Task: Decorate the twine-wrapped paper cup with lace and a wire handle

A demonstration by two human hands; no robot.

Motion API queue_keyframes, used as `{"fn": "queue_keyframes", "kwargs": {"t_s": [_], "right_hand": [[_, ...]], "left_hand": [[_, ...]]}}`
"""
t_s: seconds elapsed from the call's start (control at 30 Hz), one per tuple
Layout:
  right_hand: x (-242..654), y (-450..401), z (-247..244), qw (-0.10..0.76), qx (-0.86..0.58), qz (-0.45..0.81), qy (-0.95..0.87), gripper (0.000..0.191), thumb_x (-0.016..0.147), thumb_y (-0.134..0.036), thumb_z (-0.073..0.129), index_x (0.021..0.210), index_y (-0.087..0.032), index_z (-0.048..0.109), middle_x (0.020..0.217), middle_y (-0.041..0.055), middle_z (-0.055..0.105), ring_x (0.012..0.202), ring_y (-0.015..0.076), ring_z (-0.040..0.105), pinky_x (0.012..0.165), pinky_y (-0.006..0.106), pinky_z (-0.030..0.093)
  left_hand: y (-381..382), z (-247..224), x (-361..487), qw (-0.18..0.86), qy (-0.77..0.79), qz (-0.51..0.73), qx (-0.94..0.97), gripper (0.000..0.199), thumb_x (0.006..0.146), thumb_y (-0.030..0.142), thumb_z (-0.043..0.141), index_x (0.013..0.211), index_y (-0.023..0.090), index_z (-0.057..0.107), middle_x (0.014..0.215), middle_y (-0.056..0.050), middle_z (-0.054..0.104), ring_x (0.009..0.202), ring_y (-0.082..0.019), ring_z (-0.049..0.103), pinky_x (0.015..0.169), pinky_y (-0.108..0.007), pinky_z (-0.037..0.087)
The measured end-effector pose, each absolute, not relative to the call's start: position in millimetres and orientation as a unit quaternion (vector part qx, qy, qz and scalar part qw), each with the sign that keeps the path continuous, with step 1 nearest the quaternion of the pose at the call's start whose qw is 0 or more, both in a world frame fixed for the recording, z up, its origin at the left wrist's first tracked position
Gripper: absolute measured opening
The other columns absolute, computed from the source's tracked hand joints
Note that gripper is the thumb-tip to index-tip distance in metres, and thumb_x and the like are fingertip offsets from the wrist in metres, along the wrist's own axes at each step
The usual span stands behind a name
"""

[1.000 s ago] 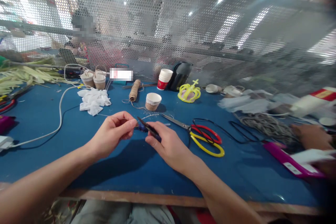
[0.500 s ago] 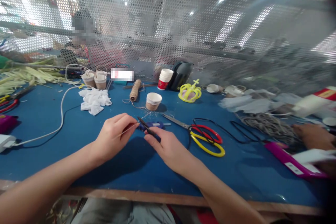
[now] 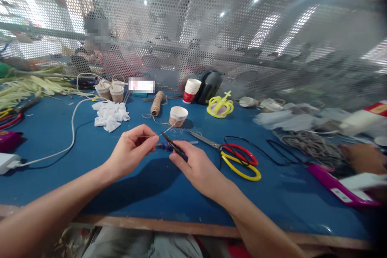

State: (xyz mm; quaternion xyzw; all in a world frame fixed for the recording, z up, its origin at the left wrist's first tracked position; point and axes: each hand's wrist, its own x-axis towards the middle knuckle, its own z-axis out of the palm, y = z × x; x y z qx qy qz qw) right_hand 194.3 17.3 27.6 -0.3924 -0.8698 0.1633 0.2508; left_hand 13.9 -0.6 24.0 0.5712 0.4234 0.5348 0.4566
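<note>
My left hand (image 3: pixel 134 147) is closed in a pinch on a thin pale strand (image 3: pixel 141 136) above the blue table. Dark pliers (image 3: pixel 173 145) are gripped in my right hand (image 3: pixel 198 167), their jaws pointing up and left, close to my left fingertips. Whether the jaws touch the strand is hard to tell. Partly hidden behind my hands lies a blue-handled tool (image 3: pixel 166 146). Just beyond stands a small paper cup (image 3: pixel 178 116) with a brown wrapped lower part. Scissors (image 3: pixel 238 157) with red and yellow handles lie right of my right hand.
Behind the cup are a twine roll (image 3: pixel 157 104), stacked paper cups (image 3: pixel 191 90), a dark flask (image 3: pixel 209 86) and a yellow crown (image 3: pixel 220 105). White fabric (image 3: pixel 110 115) lies left. A co-worker's hand (image 3: pixel 364 159) is near a purple device (image 3: pixel 341 185) at right.
My left hand has turned and its fingers have opened out slightly, with the thumb extending toward the pliers. The pliers have shifted slightly right with my right hand.
</note>
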Motion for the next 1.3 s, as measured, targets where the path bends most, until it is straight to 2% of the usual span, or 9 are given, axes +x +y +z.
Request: {"fn": "queue_keyframes", "kwargs": {"t_s": [0.1, 0.17, 0.23, 0.37, 0.43, 0.67, 0.93, 1.17, 1.3], "right_hand": [[193, 14, 31, 0.238, -0.396, 0.237, -0.855, 0.033, 0.087, -0.04, 0.038, 0.101, -0.016, 0.055, 0.094, 0.0078, 0.064, 0.085, 0.0187, 0.06, 0.073, 0.03, 0.046], [193, 14, 31, 0.237, -0.402, 0.248, -0.849, 0.03, 0.086, -0.039, 0.04, 0.097, -0.016, 0.057, 0.091, 0.0067, 0.065, 0.082, 0.0184, 0.06, 0.071, 0.03, 0.046], [194, 15, 30, 0.245, -0.406, 0.233, -0.849, 0.026, 0.085, -0.037, 0.042, 0.093, -0.017, 0.058, 0.089, 0.0062, 0.066, 0.081, 0.0187, 0.061, 0.07, 0.03, 0.046], [197, 19, 28, 0.266, -0.412, 0.184, -0.852, 0.024, 0.084, -0.034, 0.045, 0.093, -0.016, 0.058, 0.088, 0.0074, 0.065, 0.08, 0.0197, 0.06, 0.071, 0.032, 0.046], [198, 20, 28, 0.27, -0.403, 0.171, -0.857, 0.024, 0.084, -0.034, 0.046, 0.094, -0.015, 0.057, 0.089, 0.0085, 0.065, 0.082, 0.0202, 0.059, 0.072, 0.033, 0.046], [197, 19, 25, 0.253, -0.375, 0.167, -0.876, 0.027, 0.084, -0.035, 0.046, 0.098, -0.015, 0.056, 0.093, 0.0095, 0.064, 0.086, 0.0208, 0.058, 0.076, 0.034, 0.046], [194, 18, 27, 0.206, -0.392, 0.178, -0.879, 0.029, 0.084, -0.035, 0.046, 0.097, -0.012, 0.057, 0.095, 0.011, 0.063, 0.088, 0.022, 0.058, 0.076, 0.035, 0.045], [195, 18, 26, 0.226, -0.384, 0.185, -0.876, 0.026, 0.085, -0.033, 0.045, 0.096, -0.013, 0.057, 0.091, 0.0098, 0.064, 0.087, 0.021, 0.058, 0.077, 0.033, 0.045], [196, 19, 26, 0.24, -0.368, 0.18, -0.88, 0.025, 0.085, -0.033, 0.045, 0.095, -0.014, 0.057, 0.09, 0.0091, 0.064, 0.085, 0.0204, 0.059, 0.076, 0.032, 0.045]], "left_hand": [[0, 21, 12, 0.251, 0.458, 0.525, 0.672, 0.01, 0.075, 0.024, 0.055, 0.068, 0.016, 0.058, 0.059, 0.002, 0.054, 0.055, -0.009, 0.046, 0.055, -0.021, 0.035], [1, 20, 11, 0.205, 0.451, 0.522, 0.694, 0.008, 0.073, 0.023, 0.056, 0.07, 0.017, 0.06, 0.061, 0.001, 0.055, 0.057, -0.009, 0.046, 0.056, -0.021, 0.035], [2, 21, 9, 0.261, 0.441, 0.513, 0.689, 0.009, 0.072, 0.025, 0.059, 0.074, 0.017, 0.06, 0.064, 0.0, 0.056, 0.059, -0.01, 0.047, 0.056, -0.021, 0.036], [7, 27, 3, 0.559, 0.358, 0.452, 0.596, 0.019, 0.075, 0.032, 0.056, 0.086, 0.016, 0.059, 0.068, -0.001, 0.059, 0.06, -0.01, 0.05, 0.059, -0.022, 0.039], [8, 29, 1, 0.636, 0.321, 0.439, 0.548, 0.02, 0.075, 0.033, 0.056, 0.084, 0.015, 0.059, 0.066, -0.001, 0.057, 0.059, -0.009, 0.049, 0.059, -0.022, 0.038], [8, 27, 4, 0.665, 0.335, 0.432, 0.508, 0.017, 0.068, 0.028, 0.065, 0.067, 0.014, 0.056, 0.056, 0.003, 0.052, 0.051, -0.006, 0.046, 0.052, -0.019, 0.034], [8, 29, 4, 0.514, 0.434, 0.435, 0.598, 0.018, 0.069, 0.024, 0.063, 0.058, 0.012, 0.054, 0.05, 0.005, 0.049, 0.048, -0.005, 0.04, 0.048, -0.018, 0.029], [12, 27, -3, 0.7, 0.336, 0.381, 0.502, 0.019, 0.07, 0.03, 0.064, 0.074, 0.011, 0.062, 0.062, 0.0, 0.057, 0.052, -0.005, 0.048, 0.051, -0.018, 0.035], [12, 26, -3, 0.733, 0.297, 0.387, 0.474, 0.016, 0.07, 0.025, 0.065, 0.072, 0.01, 0.063, 0.063, -0.001, 0.058, 0.051, -0.004, 0.049, 0.05, -0.017, 0.035]]}}
